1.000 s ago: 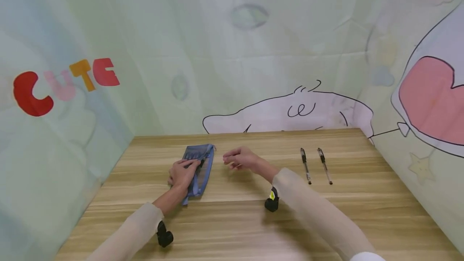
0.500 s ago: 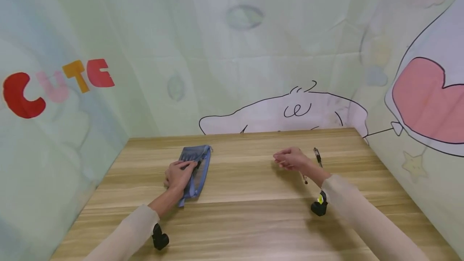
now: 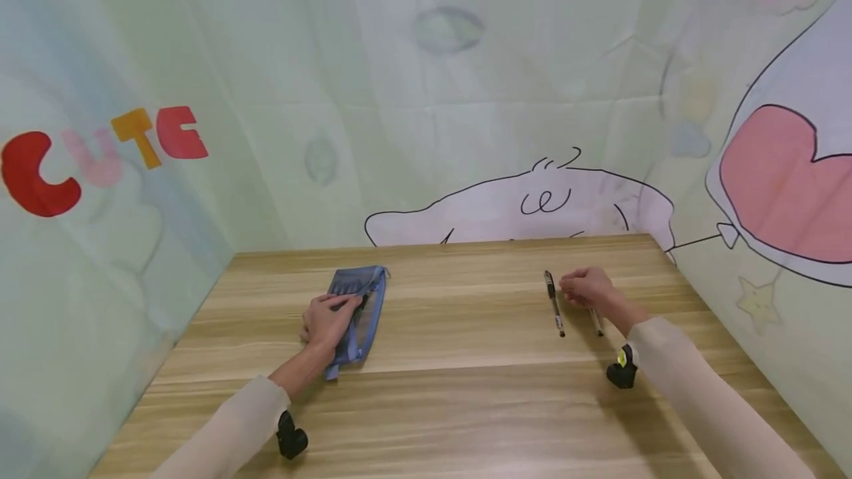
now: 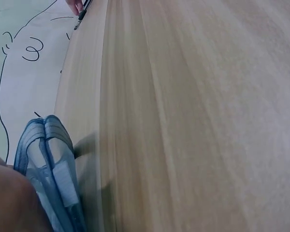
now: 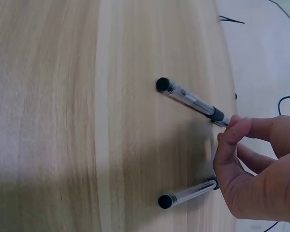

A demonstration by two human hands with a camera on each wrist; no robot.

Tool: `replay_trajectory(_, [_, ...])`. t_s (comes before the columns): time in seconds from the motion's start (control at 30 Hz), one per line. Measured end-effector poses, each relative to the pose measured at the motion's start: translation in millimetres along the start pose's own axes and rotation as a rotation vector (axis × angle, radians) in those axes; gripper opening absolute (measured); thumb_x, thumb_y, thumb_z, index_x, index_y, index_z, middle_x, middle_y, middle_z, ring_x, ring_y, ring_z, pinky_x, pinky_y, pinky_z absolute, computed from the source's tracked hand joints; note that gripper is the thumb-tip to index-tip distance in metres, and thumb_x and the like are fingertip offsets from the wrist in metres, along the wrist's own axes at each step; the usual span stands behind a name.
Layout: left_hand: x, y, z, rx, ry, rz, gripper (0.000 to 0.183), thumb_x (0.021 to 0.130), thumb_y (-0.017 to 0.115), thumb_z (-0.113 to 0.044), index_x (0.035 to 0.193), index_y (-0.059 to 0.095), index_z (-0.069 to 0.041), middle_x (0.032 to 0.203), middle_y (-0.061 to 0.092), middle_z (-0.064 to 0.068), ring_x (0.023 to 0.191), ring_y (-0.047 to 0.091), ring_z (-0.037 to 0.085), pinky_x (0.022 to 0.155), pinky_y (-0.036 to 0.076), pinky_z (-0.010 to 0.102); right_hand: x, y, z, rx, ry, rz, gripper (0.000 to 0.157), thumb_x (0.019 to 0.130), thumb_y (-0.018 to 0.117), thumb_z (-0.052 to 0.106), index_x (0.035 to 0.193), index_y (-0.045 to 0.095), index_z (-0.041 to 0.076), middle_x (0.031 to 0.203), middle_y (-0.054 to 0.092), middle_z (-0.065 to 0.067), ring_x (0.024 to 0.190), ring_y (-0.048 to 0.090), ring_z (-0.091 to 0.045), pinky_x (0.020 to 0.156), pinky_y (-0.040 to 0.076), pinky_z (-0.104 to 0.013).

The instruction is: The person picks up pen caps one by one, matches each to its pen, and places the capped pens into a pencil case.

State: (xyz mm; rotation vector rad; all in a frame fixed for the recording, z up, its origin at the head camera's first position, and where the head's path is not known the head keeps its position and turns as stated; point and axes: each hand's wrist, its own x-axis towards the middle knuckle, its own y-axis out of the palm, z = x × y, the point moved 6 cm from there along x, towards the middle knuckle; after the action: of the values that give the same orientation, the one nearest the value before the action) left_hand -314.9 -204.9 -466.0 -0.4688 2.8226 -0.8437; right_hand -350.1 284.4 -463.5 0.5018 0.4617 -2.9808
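Observation:
My left hand (image 3: 326,322) grips the near-left side of a blue mesh pencil case (image 3: 349,279). The case lies at the left of the table, its zip side partly gaping, with dark pens showing through the mesh. In the left wrist view the case (image 4: 60,150) stands up beside the hand. My right hand (image 3: 589,288) is over the far part of the right gel pen (image 3: 596,322), fingers loosely bent and thumb close to the index finger. The left gel pen (image 3: 555,301), black-capped with a clear barrel, lies just left of it. Fingertips overlap that pen (image 5: 191,100) in the right wrist view.
A wood-grain table (image 3: 439,405) spreads under everything. Behind it and at both sides hangs a printed cloth backdrop (image 3: 373,94) with cartoon drawings. Black wrist cameras (image 3: 291,436) sit at both cuffs.
My right hand has moved from beside the pencil case rightward across the table, past the left pen, to the right pen. The left hand stays on the case. The head view has shifted slightly.

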Motion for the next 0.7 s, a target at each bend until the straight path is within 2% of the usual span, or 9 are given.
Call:
replay_trajectory(0.2, [0.4,-0.7,-1.9,0.002,-0.015,0.017,0.044,0.097,0.066,-0.039,0.127,0.072,-0.007,0.153,0.044,0.017,0.143,0.031,0.043,0.113,0.021,0.069,6.6,5.7,0.7,-0.152,-0.023,-0.036,0.032,0.098,0.062,0.005,0.12,0.059,-0.019,0.064,0.061,0.005,0.052,0.05,-0.002,0.047,0.044,-0.013])
replay_trajectory(0.4, [2.1,4.5,-4.8,-0.002,-0.007,0.019,0.044,0.096,0.065,-0.039,0.127,0.072,-0.008,0.153,0.043,0.016,0.143,0.03,0.044,0.112,0.021,0.069,11.0,2.9,7.7,-0.288,-0.038,-0.059,0.021,0.096,0.065,0.008,0.106,0.068,-0.011,0.058,0.059,0.004,0.047,0.043,-0.003,0.043,0.035,-0.014])
replay_trajectory(0.57, [2.3,5.2,-5.0,0.0,0.003,0.003,0.044,0.095,0.066,-0.039,0.124,0.073,-0.007,0.152,0.045,0.018,0.143,0.032,0.043,0.112,0.022,0.069,15.8,3.8,9.4,-0.369,-0.059,-0.084,0.019,0.093,0.07,0.009,0.094,0.074,-0.009,0.053,0.057,0.005,0.044,0.042,-0.003,0.041,0.034,-0.014])
replay_trajectory(0.7, [1.2,0.7,-1.8,0.024,-0.006,0.0,0.044,0.095,0.065,-0.038,0.124,0.072,-0.006,0.152,0.045,0.019,0.143,0.032,0.045,0.111,0.022,0.07,21.4,10.0,9.1,-0.411,-0.074,-0.076,0.018,0.091,0.074,0.01,0.092,0.076,-0.008,0.053,0.059,0.005,0.043,0.043,-0.002,0.041,0.034,-0.014])
